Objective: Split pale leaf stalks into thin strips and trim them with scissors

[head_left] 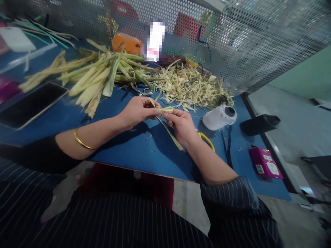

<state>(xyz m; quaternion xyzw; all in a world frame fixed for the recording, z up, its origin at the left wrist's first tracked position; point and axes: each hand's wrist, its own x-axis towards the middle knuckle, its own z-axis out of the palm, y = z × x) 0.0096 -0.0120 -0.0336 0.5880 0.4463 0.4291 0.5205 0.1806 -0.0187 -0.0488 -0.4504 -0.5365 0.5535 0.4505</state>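
Note:
My left hand (138,111) and my right hand (181,125) meet above the blue table, fingertips pinched close together. Between them is a pale green husk strip (169,133), its long end hanging down to the right. Shorter ends stick up by my left fingers and across toward my right thumb. Both hands are closed on it; the exact point where the fingers grip is partly hidden. Behind my left hand lies a bundle of long dried husks (93,76). Beyond my right hand spreads a heap of small husk scraps (190,85).
A white thread spool (218,118) lies right of my right hand, near yellow-handled scissors (207,140) partly behind my forearm. Farther right are a black cylinder (259,124) and a purple packet (266,163). A dark-screened tablet (30,104) lies left. A perforated metal panel (185,16) borders the back.

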